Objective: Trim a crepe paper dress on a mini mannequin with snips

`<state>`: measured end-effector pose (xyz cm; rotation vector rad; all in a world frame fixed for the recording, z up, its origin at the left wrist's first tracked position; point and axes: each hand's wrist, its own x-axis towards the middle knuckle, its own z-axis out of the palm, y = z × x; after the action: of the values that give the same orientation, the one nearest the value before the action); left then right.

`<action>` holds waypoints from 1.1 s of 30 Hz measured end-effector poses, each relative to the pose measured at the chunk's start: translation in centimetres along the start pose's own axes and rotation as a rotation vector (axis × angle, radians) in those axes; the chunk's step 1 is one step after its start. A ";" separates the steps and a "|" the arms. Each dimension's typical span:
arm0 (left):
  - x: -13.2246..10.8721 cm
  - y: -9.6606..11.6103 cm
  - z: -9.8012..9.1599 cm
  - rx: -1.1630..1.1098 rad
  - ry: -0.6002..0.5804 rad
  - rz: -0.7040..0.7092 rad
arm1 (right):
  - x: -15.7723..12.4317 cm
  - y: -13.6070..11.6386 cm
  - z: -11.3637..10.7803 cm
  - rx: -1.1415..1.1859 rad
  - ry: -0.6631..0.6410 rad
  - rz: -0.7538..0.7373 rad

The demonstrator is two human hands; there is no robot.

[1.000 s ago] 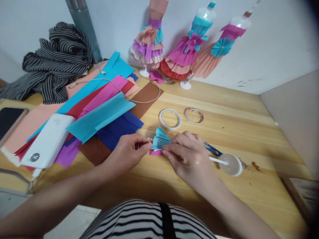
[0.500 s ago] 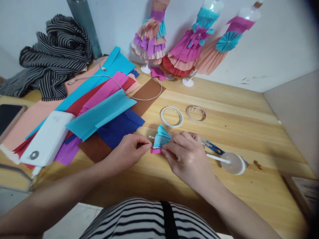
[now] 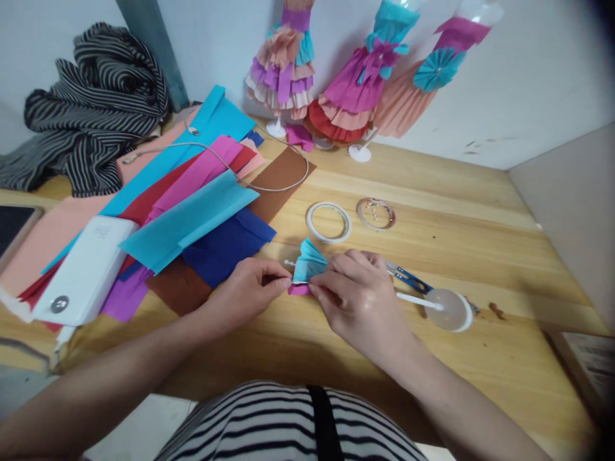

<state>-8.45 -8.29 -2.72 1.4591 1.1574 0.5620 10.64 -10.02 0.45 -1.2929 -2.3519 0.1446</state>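
Note:
A small pleated piece of light blue crepe paper [image 3: 310, 261] fans out between my hands, with a magenta strip [image 3: 300, 290] below it. My right hand [image 3: 358, 298] pinches the blue crepe paper at its right side, and its fingers hide part of it. At the paper's left lower edge, my left hand [image 3: 262, 282] has thumb and forefinger pressed together; what they hold is too small to make out. A thin white line runs along the paper's lower edge between the fingertips. A white stand with a round base [image 3: 449, 310] lies on its side, its rod reaching toward my right hand.
Two tape rolls [image 3: 329, 222] lie beyond my hands, the farther one with small beads inside. Blue thread snips [image 3: 410, 279] rest near the stand. Stacked crepe paper [image 3: 192, 224], a white power bank [image 3: 86, 269] and a cable are left. Paper-dressed figures [image 3: 355, 96] stand behind.
The whole view has shifted slightly, so most things sit a little further left and higher. Both hands keep their pinch at the blue paper, with no clear movement of their own.

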 end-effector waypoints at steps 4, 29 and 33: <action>0.0 0.3 0.1 -0.024 -0.001 -0.006 | 0.0 0.0 0.2 -0.010 0.013 -0.002; 1.0 -0.1 0.8 0.031 0.034 0.049 | -0.1 0.8 0.2 0.038 -0.050 -0.017; 1.0 0.1 0.9 0.036 0.039 0.055 | -0.1 1.2 0.1 0.101 -0.078 -0.014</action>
<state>-7.21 -7.79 -3.14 1.5207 1.1661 0.6130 11.59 -9.47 0.00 -1.2433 -2.3854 0.3111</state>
